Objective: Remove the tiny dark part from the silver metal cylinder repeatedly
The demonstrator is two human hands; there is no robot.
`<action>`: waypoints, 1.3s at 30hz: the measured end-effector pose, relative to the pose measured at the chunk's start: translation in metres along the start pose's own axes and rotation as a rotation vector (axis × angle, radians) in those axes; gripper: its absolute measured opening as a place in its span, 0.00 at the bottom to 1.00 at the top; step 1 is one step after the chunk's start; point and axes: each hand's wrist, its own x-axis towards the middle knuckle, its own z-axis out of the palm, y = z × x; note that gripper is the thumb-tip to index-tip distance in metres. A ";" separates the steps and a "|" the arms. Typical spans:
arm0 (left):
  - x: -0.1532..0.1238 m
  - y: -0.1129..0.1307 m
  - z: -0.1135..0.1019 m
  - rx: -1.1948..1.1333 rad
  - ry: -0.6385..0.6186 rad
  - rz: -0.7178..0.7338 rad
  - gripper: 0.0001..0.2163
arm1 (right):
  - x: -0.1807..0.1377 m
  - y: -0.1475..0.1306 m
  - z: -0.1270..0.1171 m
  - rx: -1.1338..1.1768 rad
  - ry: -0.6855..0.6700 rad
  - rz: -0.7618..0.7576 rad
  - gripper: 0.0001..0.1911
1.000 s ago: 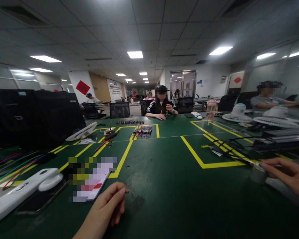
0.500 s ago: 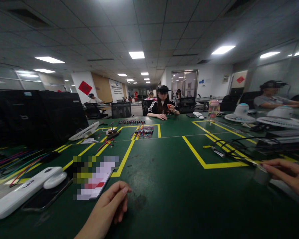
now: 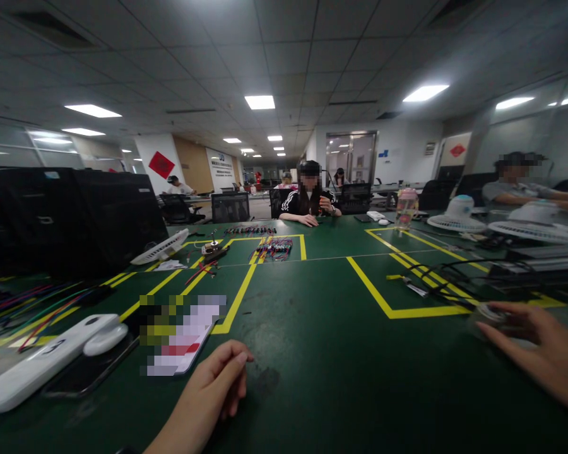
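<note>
My left hand (image 3: 214,389) rests low on the green table (image 3: 312,353), its fingers curled in loosely with nothing visible in them. Just left of it lies a phone (image 3: 184,343). My right hand (image 3: 546,348) reaches in from the right edge. Its thumb and forefinger close around a small grey cylinder (image 3: 483,313) that stands on the table beside a yellow tape line (image 3: 426,311). The cylinder is blurred.
A white fan housing (image 3: 42,362) and coloured wires (image 3: 23,312) lie at the left, before black cases (image 3: 76,214). Black cables (image 3: 435,274) and white fan parts (image 3: 457,217) are at the right. More wires (image 3: 274,249) lie mid-table. A person (image 3: 308,202) sits opposite, another (image 3: 520,186) at the right.
My right hand has slid a little up and left with the cylinder, its fingers now wrapping further round it. My left hand has barely shifted.
</note>
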 end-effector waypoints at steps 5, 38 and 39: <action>-0.001 0.005 0.000 0.006 -0.030 -0.006 0.12 | -0.031 -0.100 0.039 0.321 -0.215 -0.309 0.24; 0.028 0.043 0.058 0.421 -0.136 0.424 0.07 | -0.053 -0.214 0.079 0.708 -0.788 -0.333 0.26; 0.028 0.038 0.057 0.461 -0.151 0.424 0.06 | -0.053 -0.214 0.077 0.699 -0.788 -0.337 0.25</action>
